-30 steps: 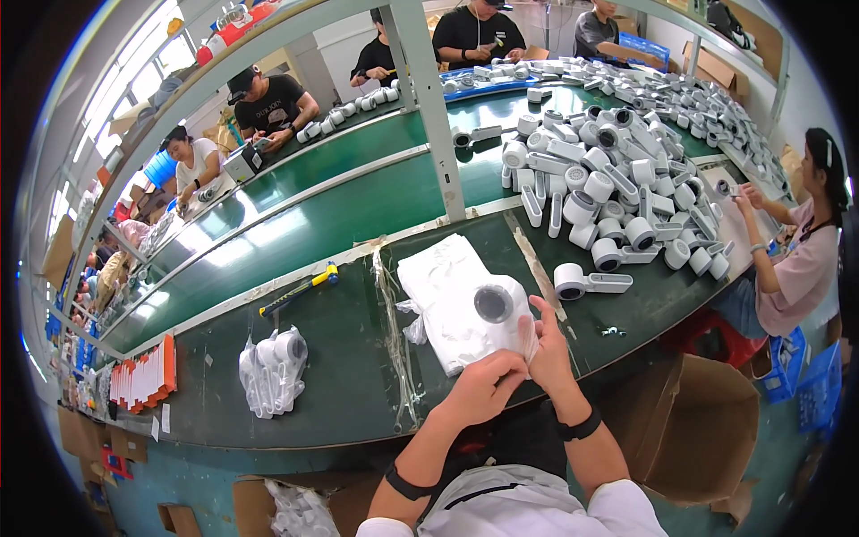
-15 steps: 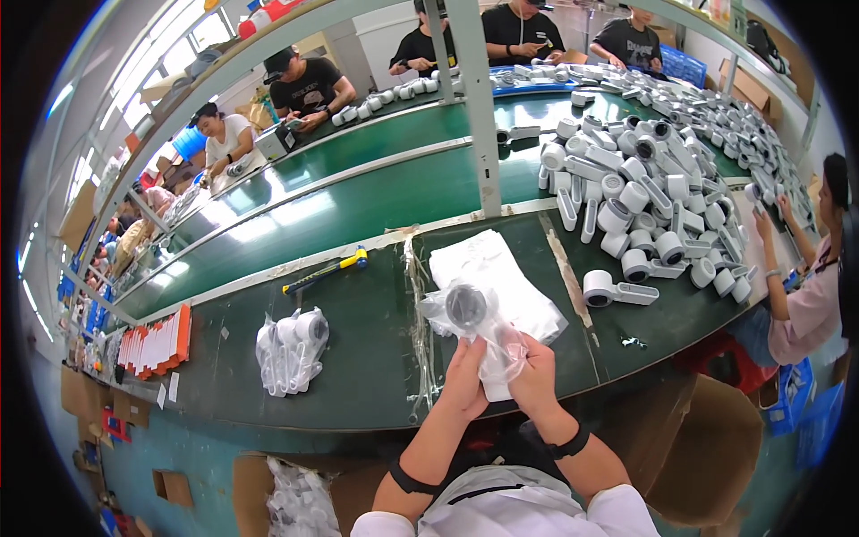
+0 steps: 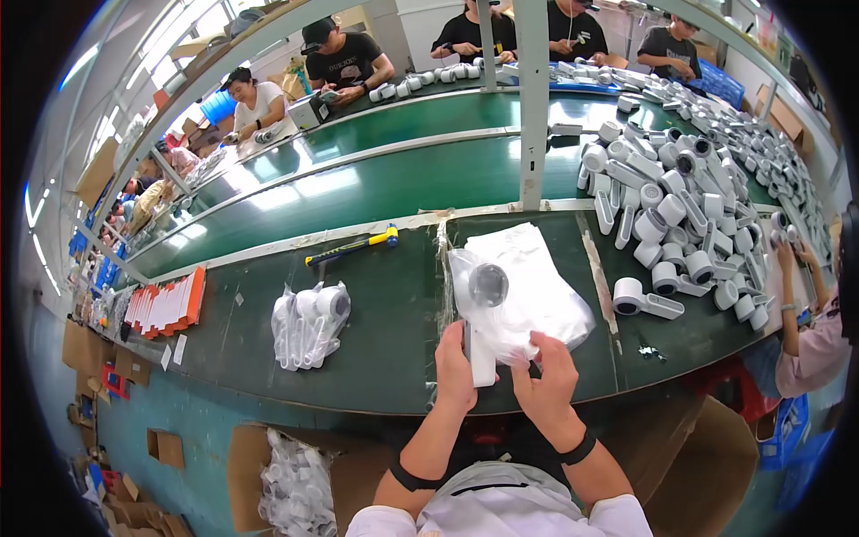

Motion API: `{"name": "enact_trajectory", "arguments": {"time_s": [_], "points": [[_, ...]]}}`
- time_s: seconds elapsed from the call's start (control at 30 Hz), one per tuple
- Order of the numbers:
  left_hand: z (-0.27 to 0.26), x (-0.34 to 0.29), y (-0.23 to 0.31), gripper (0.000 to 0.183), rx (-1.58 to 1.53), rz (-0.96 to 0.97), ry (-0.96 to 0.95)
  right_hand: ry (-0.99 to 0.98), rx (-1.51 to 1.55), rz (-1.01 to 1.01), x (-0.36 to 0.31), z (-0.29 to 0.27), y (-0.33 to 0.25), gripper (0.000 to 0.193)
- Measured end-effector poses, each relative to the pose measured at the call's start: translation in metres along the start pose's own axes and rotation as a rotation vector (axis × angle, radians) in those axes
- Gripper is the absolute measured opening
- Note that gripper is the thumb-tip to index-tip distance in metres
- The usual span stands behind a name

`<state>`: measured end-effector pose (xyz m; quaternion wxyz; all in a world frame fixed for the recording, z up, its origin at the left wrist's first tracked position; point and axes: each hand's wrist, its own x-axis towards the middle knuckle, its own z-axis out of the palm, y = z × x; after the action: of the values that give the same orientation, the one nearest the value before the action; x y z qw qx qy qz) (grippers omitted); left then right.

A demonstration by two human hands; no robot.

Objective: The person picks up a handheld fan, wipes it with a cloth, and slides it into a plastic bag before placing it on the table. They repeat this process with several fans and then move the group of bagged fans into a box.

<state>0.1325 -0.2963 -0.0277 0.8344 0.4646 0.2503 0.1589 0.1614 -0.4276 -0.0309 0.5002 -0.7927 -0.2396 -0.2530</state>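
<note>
The left hand (image 3: 455, 365) is closed around the lower end of a white device (image 3: 481, 315) that stands over the near edge of the counter (image 3: 385, 358); its palm side and fingertips are hidden behind the device. The device has a round grey face at the top and a clear bag (image 3: 514, 309) partly over it, so its outline is hard to follow where the film creases and shines. The right hand (image 3: 548, 383) pinches the bag's lower edge between thumb and fingers; how much film it has gathered cannot be told. Under the bag lies a stack of flat bags (image 3: 528, 268), its near part covered.

To the left a bagged bundle (image 3: 309, 324) of white parts lies well apart from the hands, with bare counter between. A yellow-handled tool (image 3: 353, 247) lies near the far edge of this counter section. To the right a single white part (image 3: 646, 300) lies near the bag, and beyond it a heap of parts (image 3: 689, 206) fills the counter's right end, blurring toward the rim. A grey post (image 3: 533, 107) stands behind the work. A co-worker's hand (image 3: 787, 255) reaches in at the right, the body cut off by the rim. Below the counter edge, a carton (image 3: 246, 465) holds more bagged parts, partly out of view.
</note>
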Motion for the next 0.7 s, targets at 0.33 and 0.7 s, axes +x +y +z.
{"name": "enact_trajectory", "arguments": {"time_s": [0.33,0.7], "points": [[-0.004,0.009,-0.018,0.038,0.17,0.12,-0.016,0.06,0.032,-0.293,0.019,0.012,0.008,0.03],[-0.007,0.003,-0.015,0.041,0.543,0.312,-0.082,0.03,-0.16,-0.396,0.034,0.005,0.002,0.032]]}}
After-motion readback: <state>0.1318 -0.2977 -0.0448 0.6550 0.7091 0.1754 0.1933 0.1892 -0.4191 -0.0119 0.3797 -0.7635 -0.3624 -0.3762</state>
